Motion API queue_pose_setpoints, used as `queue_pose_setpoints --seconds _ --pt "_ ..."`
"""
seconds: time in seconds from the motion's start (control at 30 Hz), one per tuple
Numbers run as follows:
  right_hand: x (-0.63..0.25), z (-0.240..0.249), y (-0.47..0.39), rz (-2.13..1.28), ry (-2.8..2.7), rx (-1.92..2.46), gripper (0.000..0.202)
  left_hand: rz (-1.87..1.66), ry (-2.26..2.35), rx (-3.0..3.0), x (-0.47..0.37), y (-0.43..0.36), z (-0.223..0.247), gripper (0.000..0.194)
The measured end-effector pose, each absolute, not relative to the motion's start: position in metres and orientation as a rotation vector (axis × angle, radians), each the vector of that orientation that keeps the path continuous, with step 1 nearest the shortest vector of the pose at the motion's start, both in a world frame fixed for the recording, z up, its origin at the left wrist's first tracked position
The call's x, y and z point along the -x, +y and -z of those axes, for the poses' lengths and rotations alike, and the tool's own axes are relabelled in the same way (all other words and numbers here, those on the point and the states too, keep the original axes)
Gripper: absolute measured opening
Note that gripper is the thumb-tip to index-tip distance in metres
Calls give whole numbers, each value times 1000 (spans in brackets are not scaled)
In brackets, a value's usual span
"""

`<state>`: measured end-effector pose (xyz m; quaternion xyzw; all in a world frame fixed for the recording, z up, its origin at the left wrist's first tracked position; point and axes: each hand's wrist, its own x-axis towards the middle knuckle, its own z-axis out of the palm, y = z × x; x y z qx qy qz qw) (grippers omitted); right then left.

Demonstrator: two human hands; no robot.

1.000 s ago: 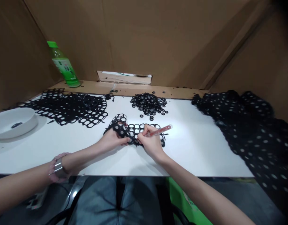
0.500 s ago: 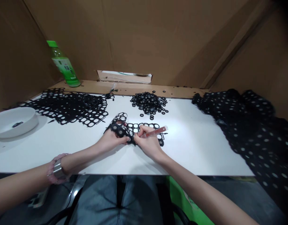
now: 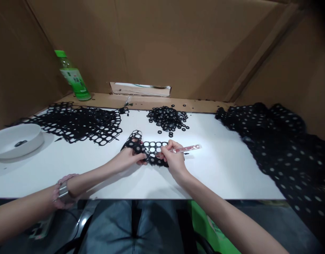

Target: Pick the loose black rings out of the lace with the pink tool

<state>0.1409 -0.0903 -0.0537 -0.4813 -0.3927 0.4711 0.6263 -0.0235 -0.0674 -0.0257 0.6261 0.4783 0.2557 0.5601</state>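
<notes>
A strip of black mesh with round holes (image 3: 152, 144) lies on the white table in front of me, its left end bunched up. My left hand (image 3: 126, 157) is closed on that bunched end, thumb on top. Dark discs with pale centres show in some of its holes. Between the fingers of my right hand (image 3: 176, 160) is a slim tool with a clear, reddish handle (image 3: 189, 148), held like a pen. Its tip points left at the mesh, but I cannot make out its exact shape or whether it touches. My right hand covers the mesh's right part.
Black rings (image 3: 166, 118) lie heaped behind the mesh. More black netting (image 3: 80, 121) spreads at the back left, near a white bowl (image 3: 32, 139) holding something dark. A green bottle (image 3: 79, 83) stands by the cardboard wall. Dotted black fabric (image 3: 273, 155) hangs over the right edge.
My right hand has moved a little to the right with the tool, away from my left thumb, uncovering more mesh. My left hand keeps its hold on the bunched end.
</notes>
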Motion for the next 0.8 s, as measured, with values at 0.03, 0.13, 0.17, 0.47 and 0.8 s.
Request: queue_pose_setpoints --seconds 0.03,0.13,0.17,0.47,0.8 --pt "-141 53 -90 -1091 -864 1076 26 -551 1133 -1523 24 -66 25 27" --pt "-141 50 -91 -1127 -735 1004 30 -387 1164 -1677 25 -64 23 35" --pt "-141 49 -91 -1136 -703 986 31 -351 1162 -1702 25 -64 23 38" --pt "-142 48 -89 -1117 -605 961 30 -568 1290 -1955 24 -66 23 30" --pt "-143 50 -92 -1064 -830 1054 25 -524 1146 -1609 9 -65 24 47"
